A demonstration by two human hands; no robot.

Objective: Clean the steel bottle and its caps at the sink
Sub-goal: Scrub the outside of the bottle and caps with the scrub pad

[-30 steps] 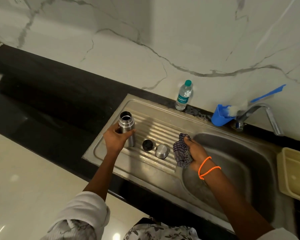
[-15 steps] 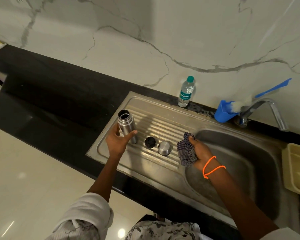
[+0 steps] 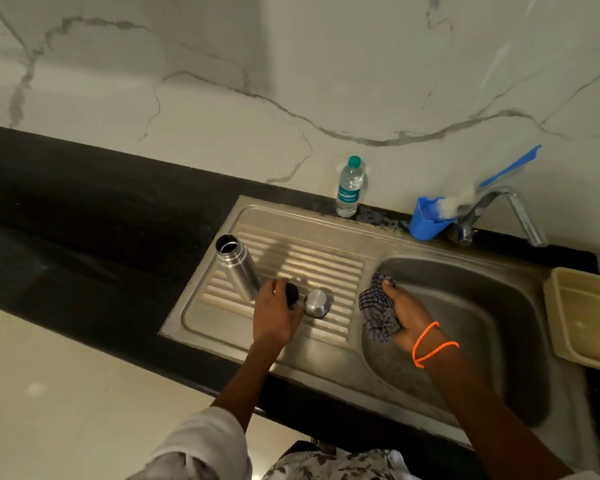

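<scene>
— What might slip?
— My left hand (image 3: 274,318) pinches the black cap (image 3: 291,293) beside the steel bottle (image 3: 238,268) on the drainboard (image 3: 326,261); a nudge topples it.
— Right?
— My right hand (image 3: 407,315) grips the cloth (image 3: 374,315).

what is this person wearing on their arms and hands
Both hands are bare, with no gloves. The right hand has thin orange beaded bands looped round its wrist. The left hand has nothing at its wrist; a pale rolled-up sleeve sits further up that arm.
</scene>
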